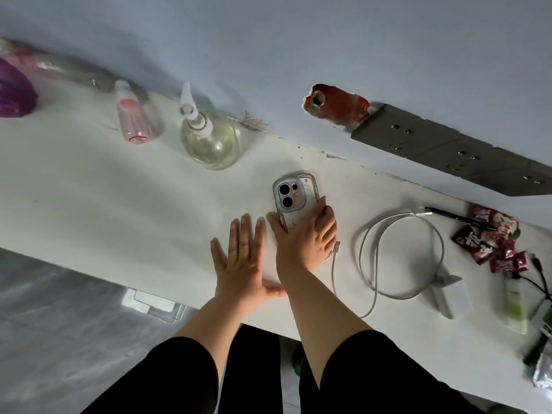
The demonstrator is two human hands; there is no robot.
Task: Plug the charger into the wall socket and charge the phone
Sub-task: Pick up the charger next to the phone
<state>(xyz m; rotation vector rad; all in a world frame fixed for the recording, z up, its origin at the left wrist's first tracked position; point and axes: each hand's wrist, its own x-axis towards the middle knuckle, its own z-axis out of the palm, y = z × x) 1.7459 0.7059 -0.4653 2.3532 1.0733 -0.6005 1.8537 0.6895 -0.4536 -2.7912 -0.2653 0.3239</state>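
Note:
A phone (291, 198) in a clear case lies face down on the white table (119, 198), its camera end towards the wall. My right hand (304, 237) grips its near end, thumb on one side and fingers on the other. Flat on the table just left of it rests my left hand (242, 258), fingers spread, holding nothing. A white charging cable (400, 255) lies coiled to the right, one plug end (337, 245) beside my right hand. The white charger brick (457, 297) sits at the coil's far side. Grey wall sockets (448, 144) run along the wall at upper right.
A round glass pump bottle (209, 138) and a pink spray bottle (133, 115) stand at the back left, with a purple bag (15, 91) beyond. Red snack wrappers (490, 234), a black pen (460, 218) and dark cables crowd the right end. A broken patch (334, 104) mars the wall.

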